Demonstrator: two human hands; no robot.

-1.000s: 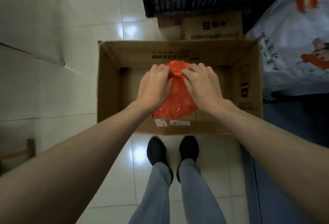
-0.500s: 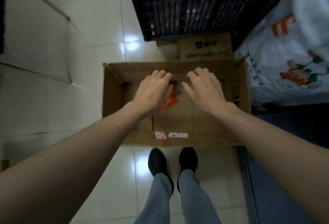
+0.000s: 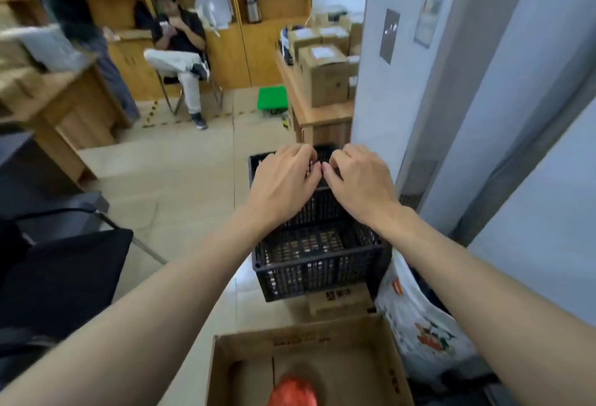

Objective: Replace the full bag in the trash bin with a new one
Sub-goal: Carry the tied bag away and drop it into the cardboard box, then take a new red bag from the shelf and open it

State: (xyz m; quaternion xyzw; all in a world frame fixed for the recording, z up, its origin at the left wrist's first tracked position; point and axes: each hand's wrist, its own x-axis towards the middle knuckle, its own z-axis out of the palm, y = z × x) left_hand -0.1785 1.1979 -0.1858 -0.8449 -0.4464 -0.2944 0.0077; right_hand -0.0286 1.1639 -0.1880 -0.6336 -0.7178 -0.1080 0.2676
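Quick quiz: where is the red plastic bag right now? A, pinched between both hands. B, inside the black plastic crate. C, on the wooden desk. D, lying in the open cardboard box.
D: the red plastic bag lies inside the open cardboard box at the bottom of the view, below both raised hands.

bag [image 3: 293, 391] in box [image 3: 395, 370], crate [image 3: 317, 265] behind box, sack [image 3: 422, 325] right

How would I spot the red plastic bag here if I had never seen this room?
Start at the black slatted crate on the floor beside the tall white cabinet. Nearer the camera sits an open cardboard box. The red plastic bag lies crumpled on its bottom, at the picture's lower edge; it is the only bright red thing, unlike the white printed bag to the right.
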